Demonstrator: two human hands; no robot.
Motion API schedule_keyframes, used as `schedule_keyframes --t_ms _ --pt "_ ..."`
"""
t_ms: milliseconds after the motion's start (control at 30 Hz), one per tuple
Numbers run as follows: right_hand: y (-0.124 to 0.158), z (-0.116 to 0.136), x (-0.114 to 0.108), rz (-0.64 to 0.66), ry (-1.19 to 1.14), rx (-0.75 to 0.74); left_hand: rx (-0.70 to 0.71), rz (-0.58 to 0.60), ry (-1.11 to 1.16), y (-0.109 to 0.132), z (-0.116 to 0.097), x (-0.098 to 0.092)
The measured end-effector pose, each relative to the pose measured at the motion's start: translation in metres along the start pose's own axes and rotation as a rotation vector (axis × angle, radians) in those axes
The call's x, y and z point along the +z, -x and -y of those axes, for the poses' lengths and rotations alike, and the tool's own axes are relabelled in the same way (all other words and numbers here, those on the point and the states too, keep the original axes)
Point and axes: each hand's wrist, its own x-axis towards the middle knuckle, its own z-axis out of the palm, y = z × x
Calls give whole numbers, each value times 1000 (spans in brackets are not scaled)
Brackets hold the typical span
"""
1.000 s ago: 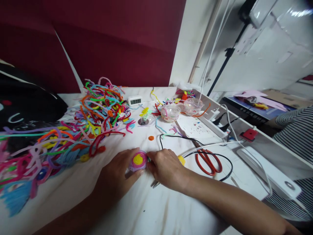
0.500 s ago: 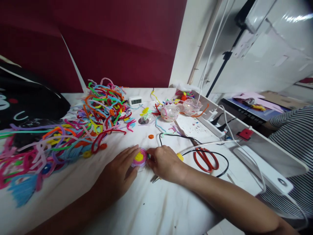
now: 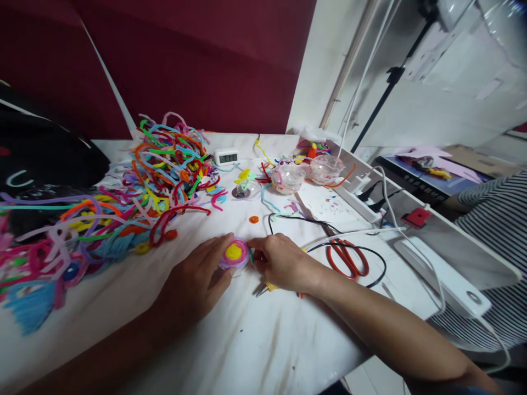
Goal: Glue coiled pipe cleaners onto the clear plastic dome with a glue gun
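On the marbled table lies a round coiled pipe-cleaner disc (image 3: 234, 252), yellow in the middle with pink and purple rings around it. My left hand (image 3: 201, 271) holds its left side between fingers and thumb. At its right edge, my right hand (image 3: 282, 262) is closed in a pinch on a small green pipe-cleaner piece (image 3: 252, 255), mostly hidden by the fingers. A pointed metal nozzle with a yellow collar, looking like a glue gun tip (image 3: 263, 288), pokes out from beneath my right hand; the rest is covered. An orange button-like disc (image 3: 254, 219) lies beyond my hands.
A big heap of coloured pipe cleaners (image 3: 173, 164) spreads along the left. Red-handled scissors (image 3: 348, 258) and a black cable lie right of my right hand. Clear plastic bowls (image 3: 288, 179), a small digital clock (image 3: 226, 157) and a power strip (image 3: 362, 200) stand farther back. A person's striped sleeve (image 3: 494, 200) shows at right.
The view has shifted slightly, so the table things sit higher in the picture. Both hands stay at the disc, which looks tipped a little differently. More of the glue gun tip shows.
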Motion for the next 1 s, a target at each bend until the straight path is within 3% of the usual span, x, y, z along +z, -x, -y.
schedule_keyframes --t_ms 733,1000 --pt "-5 4 14 -108 107 59 -4 -61 -50 -2 -4 4" --pt "-6 10 15 -108 262 78 5 -63 -82 -2 -6 3"
